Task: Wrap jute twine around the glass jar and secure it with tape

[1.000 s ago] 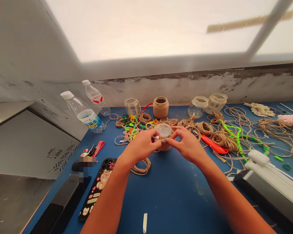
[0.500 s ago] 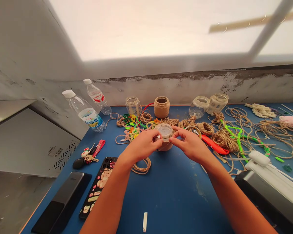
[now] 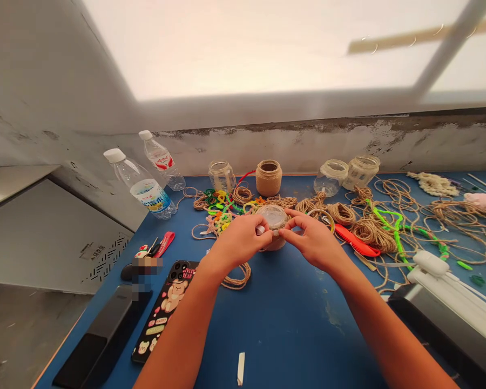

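A glass jar (image 3: 272, 215) wrapped in brown twine stands upright on the blue table between my hands. Its round glass top shows; much of its side is behind my fingers. My left hand (image 3: 243, 237) is closed in a pinch at the jar's near left rim, with a small white strip (image 3: 260, 230) showing between its fingers. Opposite it, my right hand (image 3: 314, 237) has thumb and fingers pressed on the right side of the rim, gripping the jar. A twine coil (image 3: 237, 275) lies partly behind my left forearm.
Twine-wrapped jar (image 3: 268, 181) and glass jars (image 3: 221, 176) line the wall. Twine bundles (image 3: 372, 235), pipe cleaners (image 3: 222, 208), a red-orange tool (image 3: 355, 240) and a tape roll (image 3: 327, 219) lie around. Bottles (image 3: 148, 192), a phone (image 3: 172, 302) and a paper trimmer (image 3: 449, 302) flank my arms.
My left fingers have moved slightly right along the jar's rim, closer to my right thumb. The right hand has barely shifted, and the jar stays in place.
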`<state>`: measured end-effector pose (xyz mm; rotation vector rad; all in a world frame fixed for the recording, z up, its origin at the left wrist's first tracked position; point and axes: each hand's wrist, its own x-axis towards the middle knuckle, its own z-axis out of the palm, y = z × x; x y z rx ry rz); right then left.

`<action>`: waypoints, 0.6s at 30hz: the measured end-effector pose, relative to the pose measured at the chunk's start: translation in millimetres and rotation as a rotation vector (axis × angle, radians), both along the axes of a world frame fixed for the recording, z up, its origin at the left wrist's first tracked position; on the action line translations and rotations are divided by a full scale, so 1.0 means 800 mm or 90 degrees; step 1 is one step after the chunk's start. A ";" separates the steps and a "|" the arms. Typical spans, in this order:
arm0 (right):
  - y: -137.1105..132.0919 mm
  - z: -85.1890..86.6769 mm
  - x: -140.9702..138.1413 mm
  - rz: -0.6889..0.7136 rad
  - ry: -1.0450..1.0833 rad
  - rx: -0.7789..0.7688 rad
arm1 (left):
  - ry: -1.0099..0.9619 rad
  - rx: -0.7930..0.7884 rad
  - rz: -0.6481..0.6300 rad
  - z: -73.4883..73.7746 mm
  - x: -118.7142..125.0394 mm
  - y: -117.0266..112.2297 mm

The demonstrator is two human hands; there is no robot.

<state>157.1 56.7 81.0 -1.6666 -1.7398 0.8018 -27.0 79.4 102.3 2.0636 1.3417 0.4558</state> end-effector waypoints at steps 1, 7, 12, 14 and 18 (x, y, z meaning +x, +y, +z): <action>0.000 0.000 0.000 -0.001 -0.002 -0.001 | -0.001 0.002 0.002 -0.001 0.000 0.000; 0.000 0.002 -0.004 -0.016 -0.007 -0.008 | 0.002 0.027 0.020 -0.008 0.004 0.000; -0.001 0.001 -0.008 -0.038 -0.014 0.002 | 0.014 0.063 0.050 -0.012 0.008 -0.002; 0.000 0.001 -0.008 -0.038 -0.014 0.000 | 0.021 0.065 0.051 -0.012 0.009 -0.003; 0.000 0.003 -0.001 -0.012 -0.008 -0.005 | 0.031 0.074 0.047 -0.008 0.006 -0.004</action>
